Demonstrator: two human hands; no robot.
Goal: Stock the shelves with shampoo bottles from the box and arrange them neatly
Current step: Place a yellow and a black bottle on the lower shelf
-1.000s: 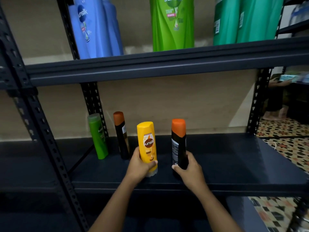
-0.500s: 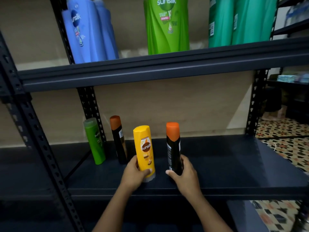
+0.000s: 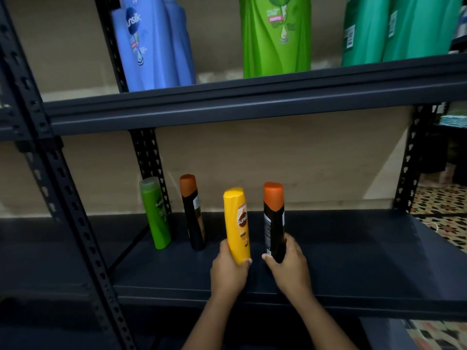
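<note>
My left hand (image 3: 228,272) grips the base of a yellow Sunsilk bottle (image 3: 237,223), held upright with a slight lean over the dark lower shelf (image 3: 353,261). My right hand (image 3: 290,267) grips the lower part of a black bottle with an orange cap (image 3: 274,221), also upright, just right of the yellow one. Further back on the same shelf stand a small green bottle (image 3: 155,213) and a second black bottle with an orange cap (image 3: 193,213). The box is out of view.
The upper shelf (image 3: 252,104) carries large blue bottles (image 3: 154,44), a large green bottle (image 3: 276,34) and teal bottles (image 3: 401,29). Perforated black uprights (image 3: 63,198) frame the shelf. The right half of the lower shelf is bare. Patterned floor tiles (image 3: 444,218) show at right.
Both hands have pushed their bottles a little deeper onto the lower shelf, toward the two bottles at the back. The camera has dipped slightly.
</note>
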